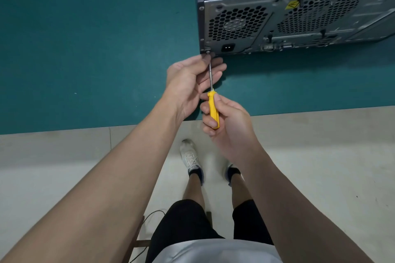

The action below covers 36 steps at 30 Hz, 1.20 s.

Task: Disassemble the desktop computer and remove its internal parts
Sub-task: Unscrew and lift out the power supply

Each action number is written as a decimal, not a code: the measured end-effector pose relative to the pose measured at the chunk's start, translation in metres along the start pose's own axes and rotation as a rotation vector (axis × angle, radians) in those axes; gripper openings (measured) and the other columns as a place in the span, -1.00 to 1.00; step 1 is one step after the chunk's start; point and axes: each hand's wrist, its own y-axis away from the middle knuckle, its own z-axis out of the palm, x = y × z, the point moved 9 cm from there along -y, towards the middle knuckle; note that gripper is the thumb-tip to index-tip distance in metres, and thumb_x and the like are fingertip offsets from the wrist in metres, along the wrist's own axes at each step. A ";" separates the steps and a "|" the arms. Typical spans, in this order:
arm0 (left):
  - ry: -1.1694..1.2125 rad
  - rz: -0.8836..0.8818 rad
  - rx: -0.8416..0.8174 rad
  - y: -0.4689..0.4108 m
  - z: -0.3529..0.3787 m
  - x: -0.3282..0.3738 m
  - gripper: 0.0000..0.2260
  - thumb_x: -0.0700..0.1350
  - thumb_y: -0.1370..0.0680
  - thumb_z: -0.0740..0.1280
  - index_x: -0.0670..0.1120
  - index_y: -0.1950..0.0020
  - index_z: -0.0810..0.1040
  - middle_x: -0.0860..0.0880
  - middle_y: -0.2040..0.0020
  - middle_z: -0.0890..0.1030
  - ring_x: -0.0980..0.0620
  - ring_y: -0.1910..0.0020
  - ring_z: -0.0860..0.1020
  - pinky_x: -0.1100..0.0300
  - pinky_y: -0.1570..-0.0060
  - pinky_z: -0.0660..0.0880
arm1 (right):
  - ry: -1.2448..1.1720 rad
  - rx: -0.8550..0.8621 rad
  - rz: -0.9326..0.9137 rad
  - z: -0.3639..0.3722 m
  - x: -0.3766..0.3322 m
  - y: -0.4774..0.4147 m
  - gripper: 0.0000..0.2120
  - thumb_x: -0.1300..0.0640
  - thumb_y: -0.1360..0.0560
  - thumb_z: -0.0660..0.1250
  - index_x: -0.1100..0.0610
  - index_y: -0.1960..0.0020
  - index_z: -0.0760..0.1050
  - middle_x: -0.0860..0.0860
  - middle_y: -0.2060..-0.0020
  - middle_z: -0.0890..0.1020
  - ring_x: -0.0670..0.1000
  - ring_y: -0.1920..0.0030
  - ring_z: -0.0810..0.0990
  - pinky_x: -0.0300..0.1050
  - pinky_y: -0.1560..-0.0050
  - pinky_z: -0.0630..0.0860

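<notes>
Desktop computer point(299, 17) is lying open-side-up at the upper right, its rear panel facing me and running left to right. My left hand point(188, 83) is loosely cupping the shaft with nearly straight fingers. My right hand point(228, 126) is gripping the yellow screwdriver point(213, 109), its tip on the corner screw point(207, 51). I am probably unscrewing the power supply, and the next move is calling for steady turning.
</notes>
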 end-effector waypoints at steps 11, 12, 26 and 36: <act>0.009 0.014 -0.029 0.001 0.001 0.000 -0.91 -0.32 -0.56 0.32 -0.30 -0.04 0.57 -0.17 0.11 0.71 -0.08 0.09 0.70 0.26 0.19 0.59 | -0.243 -0.121 0.119 0.008 0.002 0.000 -0.82 0.12 -0.61 0.08 0.20 -0.05 0.40 -0.05 0.40 0.39 -0.14 0.51 0.22 -0.25 0.46 0.07; 0.010 0.016 -0.028 0.001 0.001 0.000 -0.91 -0.32 -0.56 0.32 -0.29 -0.03 0.57 -0.17 0.12 0.71 -0.08 0.09 0.70 0.26 0.19 0.59 | -0.246 -0.120 0.122 0.008 0.002 0.000 -0.82 0.12 -0.61 0.09 0.20 -0.04 0.40 -0.05 0.41 0.38 -0.14 0.51 0.22 -0.26 0.46 0.07; 0.021 0.010 0.007 0.001 -0.002 -0.002 -0.89 -0.31 -0.56 0.32 -0.29 -0.05 0.58 -0.15 0.14 0.70 0.03 0.23 0.67 0.30 0.27 0.57 | -0.331 -0.153 0.160 0.012 0.010 -0.002 -0.75 0.12 -0.60 0.11 0.18 0.08 0.52 -0.05 0.38 0.37 -0.13 0.50 0.24 -0.27 0.45 0.09; 0.007 0.010 0.015 0.000 -0.004 -0.002 -0.91 -0.30 -0.57 0.32 -0.28 -0.02 0.60 -0.14 0.15 0.69 0.07 0.26 0.65 0.32 0.30 0.54 | -0.270 -0.181 0.160 0.013 0.008 -0.003 -0.76 0.12 -0.61 0.12 0.21 0.01 0.51 -0.02 0.33 0.39 -0.12 0.46 0.25 -0.25 0.43 0.13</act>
